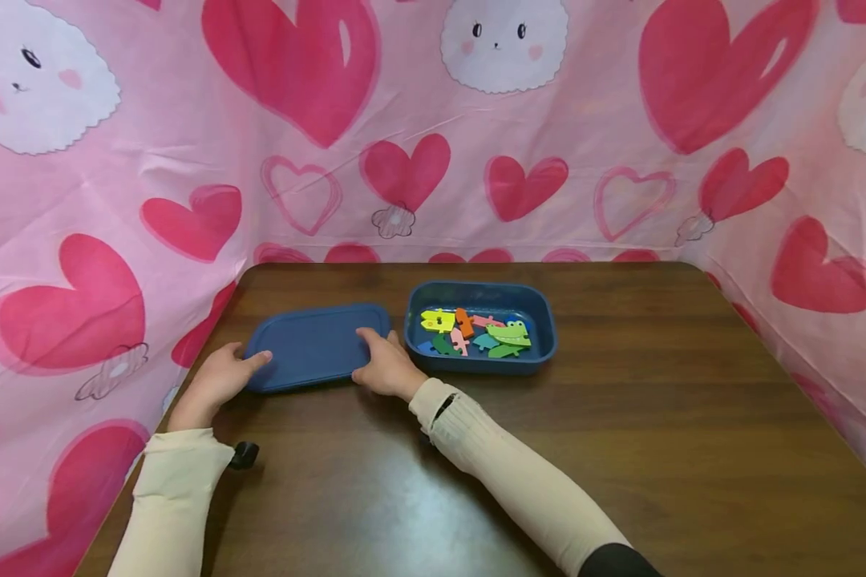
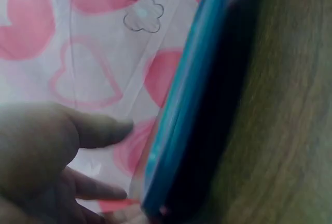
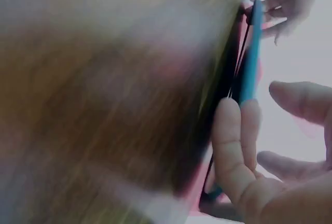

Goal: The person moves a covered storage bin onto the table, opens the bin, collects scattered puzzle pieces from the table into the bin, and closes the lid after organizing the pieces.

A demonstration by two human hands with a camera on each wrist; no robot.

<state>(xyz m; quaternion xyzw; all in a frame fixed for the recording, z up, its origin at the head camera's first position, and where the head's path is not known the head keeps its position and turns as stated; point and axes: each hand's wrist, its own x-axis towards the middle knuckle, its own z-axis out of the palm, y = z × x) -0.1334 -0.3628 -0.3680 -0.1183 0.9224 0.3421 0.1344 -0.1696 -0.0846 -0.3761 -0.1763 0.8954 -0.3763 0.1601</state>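
A flat blue lid [image 1: 310,349] with rounded corners lies over the left part of the table, a hand at each short end. My left hand [image 1: 224,377] is at its left end; in the left wrist view the thumb [image 2: 106,132] stands apart from the lid's edge [image 2: 179,110] while lower fingertips meet its corner. At the right end, my right hand [image 1: 390,365] has spread fingers over and along the edge. Two of these fingers [image 3: 231,146] touch the lid's rim in the right wrist view; others stand off it.
Right of the lid stands an open blue box [image 1: 479,365] holding several colourful puzzle pieces, among them a green crocodile-shaped piece [image 1: 508,334] and a yellow piece [image 1: 438,320]. Pink heart-patterned cloth [image 1: 469,120] hangs behind and beside the brown wooden table [image 1: 657,417].
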